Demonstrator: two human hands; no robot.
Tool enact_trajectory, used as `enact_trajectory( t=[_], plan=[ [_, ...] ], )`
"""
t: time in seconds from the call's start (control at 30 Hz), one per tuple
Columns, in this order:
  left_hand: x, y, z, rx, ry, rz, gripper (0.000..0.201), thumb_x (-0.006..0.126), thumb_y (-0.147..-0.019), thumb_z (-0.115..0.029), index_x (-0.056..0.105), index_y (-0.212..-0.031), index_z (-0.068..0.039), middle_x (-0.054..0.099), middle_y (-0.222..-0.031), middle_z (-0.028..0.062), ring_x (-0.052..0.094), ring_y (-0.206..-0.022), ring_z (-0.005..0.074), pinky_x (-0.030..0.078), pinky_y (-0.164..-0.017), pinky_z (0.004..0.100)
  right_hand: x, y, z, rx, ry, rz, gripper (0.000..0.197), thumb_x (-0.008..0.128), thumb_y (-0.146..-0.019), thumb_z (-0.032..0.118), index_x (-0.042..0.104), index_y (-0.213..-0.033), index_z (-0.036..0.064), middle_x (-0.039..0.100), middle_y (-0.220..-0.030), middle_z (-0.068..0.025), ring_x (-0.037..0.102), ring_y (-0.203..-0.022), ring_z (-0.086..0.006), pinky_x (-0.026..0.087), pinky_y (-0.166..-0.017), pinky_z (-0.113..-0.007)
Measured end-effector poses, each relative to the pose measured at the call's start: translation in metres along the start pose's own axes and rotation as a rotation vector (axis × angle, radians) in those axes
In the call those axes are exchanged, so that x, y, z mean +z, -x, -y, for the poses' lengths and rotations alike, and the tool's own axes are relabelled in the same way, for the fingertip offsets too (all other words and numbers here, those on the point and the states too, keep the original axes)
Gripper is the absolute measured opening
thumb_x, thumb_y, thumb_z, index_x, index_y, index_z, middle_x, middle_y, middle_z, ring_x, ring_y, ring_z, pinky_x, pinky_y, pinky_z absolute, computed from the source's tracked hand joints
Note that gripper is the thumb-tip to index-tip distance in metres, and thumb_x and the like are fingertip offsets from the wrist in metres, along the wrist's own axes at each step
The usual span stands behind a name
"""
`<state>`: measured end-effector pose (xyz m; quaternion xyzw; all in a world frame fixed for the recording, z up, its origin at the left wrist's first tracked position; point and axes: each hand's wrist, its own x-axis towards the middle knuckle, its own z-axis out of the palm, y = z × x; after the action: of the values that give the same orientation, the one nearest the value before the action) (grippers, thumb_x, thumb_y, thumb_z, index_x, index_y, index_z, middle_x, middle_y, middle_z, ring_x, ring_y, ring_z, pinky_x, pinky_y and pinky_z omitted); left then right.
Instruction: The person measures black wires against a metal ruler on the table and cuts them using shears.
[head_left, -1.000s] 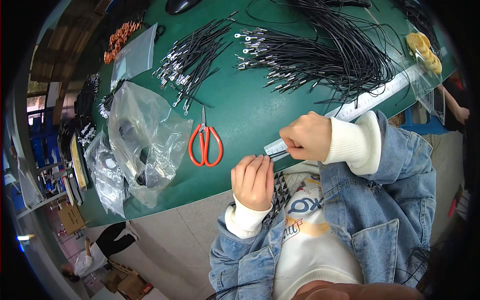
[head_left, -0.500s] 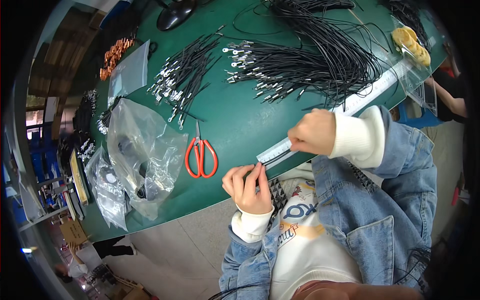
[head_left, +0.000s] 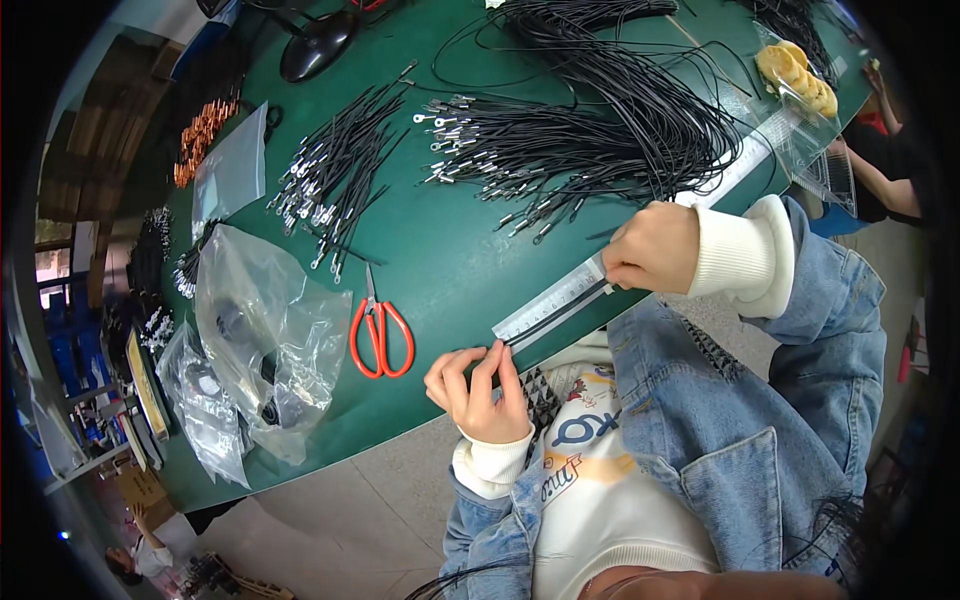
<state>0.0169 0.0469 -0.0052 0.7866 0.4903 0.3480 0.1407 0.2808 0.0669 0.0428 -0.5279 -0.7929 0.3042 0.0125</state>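
A long ruler lies at a slant along the table's near edge. Over it runs a short black cable, stretched straight between my hands. At the ruler's near-left end, my left hand pinches one end of the cable between thumb and finger. My right hand is closed round the other end, farther up the ruler, with a small metal tip showing below the fingers. Left of my left hand lie scissors with red handles, blades pointing away.
Black cables with metal ring ends form a large bundle and a smaller pile on the green table. Clear plastic bags lie at left, near copper-coloured parts. Bagged yellow round pieces sit far right, near another person's arm.
My right hand has slid up and right along the ruler, away from my left hand, baring more cable and ruler. My left hand keeps its pinch at the ruler's end. The view has shifted slightly.
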Motion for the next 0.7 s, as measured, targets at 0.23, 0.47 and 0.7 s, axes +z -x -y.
enact_trajectory(
  t=[0.23, 0.47, 0.7],
  plan=[
    [-0.002, -0.001, 0.0, -0.004, -0.005, 0.012, 0.016, 0.07, -0.07, 0.003, 0.068, -0.085, -0.003, 0.058, -0.088, 0.007, 0.049, -0.09, 0.0264, 0.039, -0.08, 0.0364, -0.006, -0.002, 0.004, 0.072, -0.18, 0.093, 0.018, 0.055, -0.084, 0.02, 0.063, -0.078, 0.0054, 0.065, -0.07, -0.008, 0.064, -0.064, -0.0269, 0.051, -0.06, -0.035],
    [-0.005, -0.001, 0.003, 0.0, -0.001, 0.028, 0.016, 0.069, -0.071, 0.005, 0.069, -0.085, -0.002, 0.058, -0.088, 0.008, 0.049, -0.09, 0.0271, 0.041, -0.08, 0.0363, -0.002, -0.001, 0.013, 0.065, -0.134, 0.037, 0.015, 0.055, -0.083, 0.019, 0.064, -0.077, 0.0071, 0.063, -0.066, -0.0106, 0.062, -0.058, -0.0283, 0.051, -0.057, -0.036],
    [-0.002, 0.002, -0.001, 0.009, 0.006, 0.038, 0.017, 0.07, -0.07, 0.005, 0.069, -0.086, -0.002, 0.058, -0.089, 0.0078, 0.049, -0.09, 0.0269, 0.041, -0.079, 0.036, 0.002, 0.001, 0.016, 0.199, -0.009, 0.053, 0.02, 0.054, -0.079, 0.021, 0.067, -0.072, 0.0071, 0.062, -0.064, -0.0138, 0.063, -0.06, -0.0316, 0.052, -0.059, -0.039]
  ],
)
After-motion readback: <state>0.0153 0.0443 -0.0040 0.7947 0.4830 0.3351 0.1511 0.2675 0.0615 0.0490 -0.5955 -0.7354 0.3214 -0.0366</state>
